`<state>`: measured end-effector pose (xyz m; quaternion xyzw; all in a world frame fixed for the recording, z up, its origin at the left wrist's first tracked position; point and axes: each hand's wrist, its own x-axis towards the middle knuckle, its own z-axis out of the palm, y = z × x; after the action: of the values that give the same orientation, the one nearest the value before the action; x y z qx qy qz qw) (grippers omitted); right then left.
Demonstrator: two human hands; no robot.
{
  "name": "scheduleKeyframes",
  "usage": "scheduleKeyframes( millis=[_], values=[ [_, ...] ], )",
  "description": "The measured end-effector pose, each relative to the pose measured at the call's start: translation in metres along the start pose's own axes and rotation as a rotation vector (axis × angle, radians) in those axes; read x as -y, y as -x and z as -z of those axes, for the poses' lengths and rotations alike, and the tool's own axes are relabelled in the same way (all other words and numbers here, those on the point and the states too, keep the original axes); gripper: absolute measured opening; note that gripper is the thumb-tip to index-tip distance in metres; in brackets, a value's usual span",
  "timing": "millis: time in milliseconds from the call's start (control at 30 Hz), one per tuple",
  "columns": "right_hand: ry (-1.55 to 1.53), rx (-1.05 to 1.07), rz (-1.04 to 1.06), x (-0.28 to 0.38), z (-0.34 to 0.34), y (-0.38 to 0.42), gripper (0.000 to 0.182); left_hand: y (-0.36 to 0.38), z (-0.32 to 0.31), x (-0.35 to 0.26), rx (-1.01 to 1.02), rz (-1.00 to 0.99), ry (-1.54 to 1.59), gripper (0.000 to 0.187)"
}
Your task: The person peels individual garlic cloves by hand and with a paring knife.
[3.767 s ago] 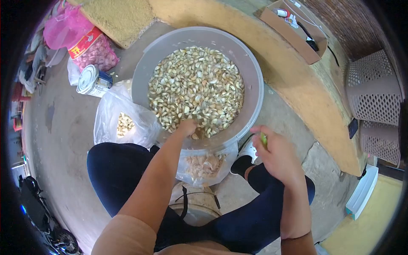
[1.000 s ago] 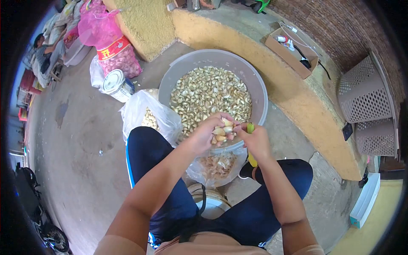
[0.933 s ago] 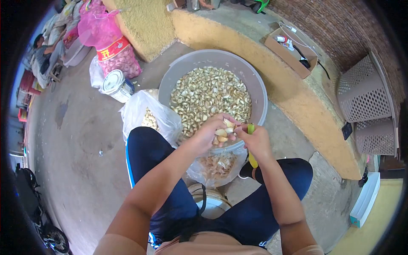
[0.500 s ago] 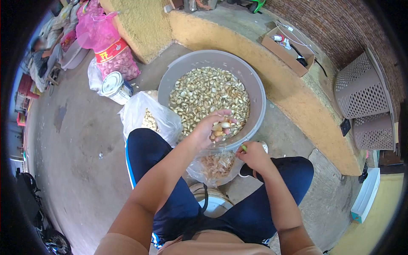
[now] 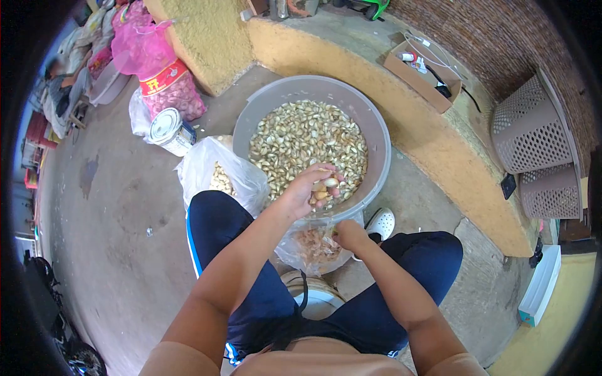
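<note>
My left hand (image 5: pixel 311 189) is cupped, palm up, around several garlic cloves (image 5: pixel 323 195) over the near part of a large grey tub. The tub (image 5: pixel 379 125) is filled with many unpeeled garlic cloves (image 5: pixel 307 138). My right hand (image 5: pixel 352 238) is closed over a clear plastic bag (image 5: pixel 290 245) that holds dry garlic skins (image 5: pixel 316 244). A bit of a green-handled tool (image 5: pixel 337 231) shows at its fingers; its blade or tip is hidden. Left of the tub, a white plastic bag (image 5: pixel 210 164) holds peeled cloves (image 5: pixel 221 180).
A can (image 5: pixel 168 128) and pink mesh sacks of garlic (image 5: pixel 175 94) stand at the upper left. A low yellow wall (image 5: pixel 433 150) curves behind the tub, bearing a cardboard box (image 5: pixel 417 78). Perforated crates (image 5: pixel 533 138) are at the right. A bucket (image 5: pixel 320 301) sits between my knees.
My right hand has moved left and down, from beside the tub's rim to over the bag of skins, with the green tool in it. My left hand stays nearly in place.
</note>
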<state>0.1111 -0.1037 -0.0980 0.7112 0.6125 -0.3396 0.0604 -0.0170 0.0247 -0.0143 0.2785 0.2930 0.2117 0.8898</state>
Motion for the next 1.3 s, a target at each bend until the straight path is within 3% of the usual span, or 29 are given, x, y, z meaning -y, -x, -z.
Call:
scheduleKeyframes(
  millis=[333,433,533,633,833,1200,1300],
  values=[
    [-0.094,-0.115,0.072,0.007,0.049,0.006,0.021,-0.003,0.004,0.001,-0.178,-0.013,-0.008,0.022],
    [-0.339,-0.363,0.004,0.019,0.084,0.019,0.024,-0.006,0.007,0.003,-0.239,-0.009,0.007,0.021],
    [-0.707,-0.591,0.166,0.033,0.103,0.027,0.025,-0.006,0.005,0.006,-0.273,0.023,0.011,0.019],
    [-0.488,-0.690,0.391,0.046,0.107,0.027,0.025,-0.005,0.001,0.011,-0.279,0.049,-0.009,0.020],
    [-0.265,-0.531,0.233,0.057,0.101,0.023,0.025,-0.006,-0.008,0.022,-0.333,0.076,-0.072,0.020],
    [-0.440,-0.569,0.232,0.058,0.100,0.020,0.025,-0.007,-0.011,0.026,-0.274,0.012,-0.043,0.017],
    [-0.517,-0.636,0.268,0.057,0.099,0.017,0.025,-0.008,-0.010,0.022,-0.324,0.080,0.024,0.017]
  ],
)
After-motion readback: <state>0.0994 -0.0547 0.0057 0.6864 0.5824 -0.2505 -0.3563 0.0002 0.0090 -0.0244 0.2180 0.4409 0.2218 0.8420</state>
